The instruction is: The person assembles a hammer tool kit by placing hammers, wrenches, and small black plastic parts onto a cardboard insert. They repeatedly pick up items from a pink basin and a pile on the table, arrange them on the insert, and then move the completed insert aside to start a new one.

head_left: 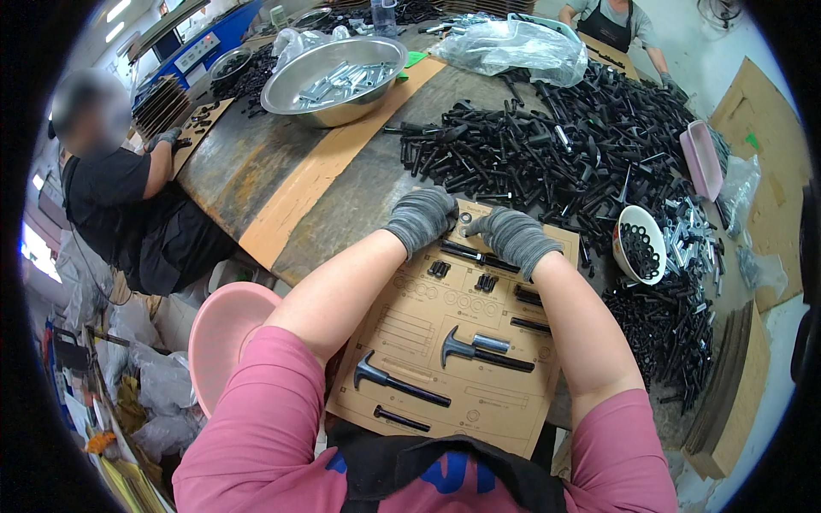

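A brown cardboard sheet (402, 342) with printed outlines lies in front of me. At its far edge is my left hand (423, 221), in a grey glove, its fingers curled in. Just right of it my gloved right hand (517, 241) bends its fingers toward small ring washers (464, 219) on the sheet. Whatever either hand holds is hidden. Long black bars (466, 253) lie below the hands, with small black bolts (438, 269) nearby. Two black hammer-shaped pieces with curved heads (402, 383) (487, 352), a silver tube (491, 343) and a black bolt (402, 418) lie nearer me.
A large heap of black parts (547, 145) covers the table's far right. A bowl of black rings (640, 244) stands beside silver pieces (688, 248). A metal basin (333, 81) holds silver tubes. A pink basin (224, 329) is at left. Co-workers (120, 188) (611, 26) sit across.
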A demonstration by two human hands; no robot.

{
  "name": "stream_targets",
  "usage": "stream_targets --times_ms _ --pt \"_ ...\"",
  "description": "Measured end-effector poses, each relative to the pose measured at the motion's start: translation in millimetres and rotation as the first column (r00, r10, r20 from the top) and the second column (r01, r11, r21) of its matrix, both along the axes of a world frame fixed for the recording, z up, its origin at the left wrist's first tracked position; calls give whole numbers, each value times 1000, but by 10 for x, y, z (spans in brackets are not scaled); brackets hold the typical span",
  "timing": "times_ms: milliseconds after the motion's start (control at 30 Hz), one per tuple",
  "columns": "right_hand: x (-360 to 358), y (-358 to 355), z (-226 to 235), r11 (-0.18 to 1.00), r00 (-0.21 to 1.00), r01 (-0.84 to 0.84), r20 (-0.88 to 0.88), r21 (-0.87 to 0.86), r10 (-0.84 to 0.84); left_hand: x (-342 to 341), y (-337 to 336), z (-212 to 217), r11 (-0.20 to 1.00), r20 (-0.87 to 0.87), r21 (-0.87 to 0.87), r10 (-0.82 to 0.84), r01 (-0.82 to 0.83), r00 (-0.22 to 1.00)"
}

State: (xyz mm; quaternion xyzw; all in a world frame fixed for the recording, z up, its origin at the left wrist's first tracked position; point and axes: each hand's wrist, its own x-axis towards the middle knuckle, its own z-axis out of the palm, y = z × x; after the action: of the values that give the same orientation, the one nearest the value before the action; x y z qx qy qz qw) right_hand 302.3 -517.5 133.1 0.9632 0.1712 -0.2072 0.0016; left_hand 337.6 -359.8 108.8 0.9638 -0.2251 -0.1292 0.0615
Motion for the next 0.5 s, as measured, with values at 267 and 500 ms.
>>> stream_targets --times_ms 267,500 --pt "-120 -51 167 989 1000 10 23 150 -14 -14 -38 35 999 27 47 -17 15 999" --pt "-480 -973 246 764 760 -49 520 644 -390 31 28 71 984 116 136 -127 111 985"
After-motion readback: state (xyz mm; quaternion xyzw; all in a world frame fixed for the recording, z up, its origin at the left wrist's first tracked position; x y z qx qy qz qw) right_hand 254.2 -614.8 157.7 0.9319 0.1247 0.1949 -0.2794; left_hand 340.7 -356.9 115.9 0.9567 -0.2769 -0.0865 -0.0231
